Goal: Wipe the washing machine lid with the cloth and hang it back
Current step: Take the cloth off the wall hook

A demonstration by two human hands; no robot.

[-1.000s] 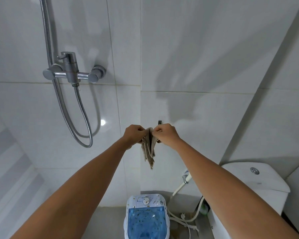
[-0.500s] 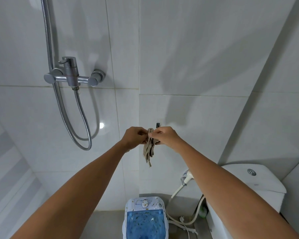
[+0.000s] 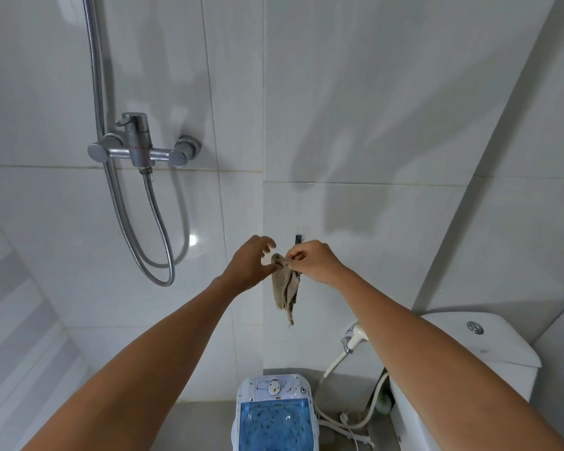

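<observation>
A small beige cloth [image 3: 286,289] hangs down in front of the white tiled wall. My right hand [image 3: 313,261] pinches its top edge just below a small dark wall hook [image 3: 298,239]. My left hand [image 3: 252,262] is beside the cloth on the left, fingers spread, a small gap between them and the fabric. Far below stands the small washing machine, its blue see-through lid [image 3: 273,424] shut and speckled with bits.
A chrome shower mixer [image 3: 140,148] with its looping hose [image 3: 158,255] is on the wall at left. A white toilet tank [image 3: 469,343] stands at right, with a bidet sprayer [image 3: 355,335] and hoses between it and the machine.
My left hand has let go of the cloth and opened beside it. My right hand still holds the cloth's top under the hook. The view has tilted a little.
</observation>
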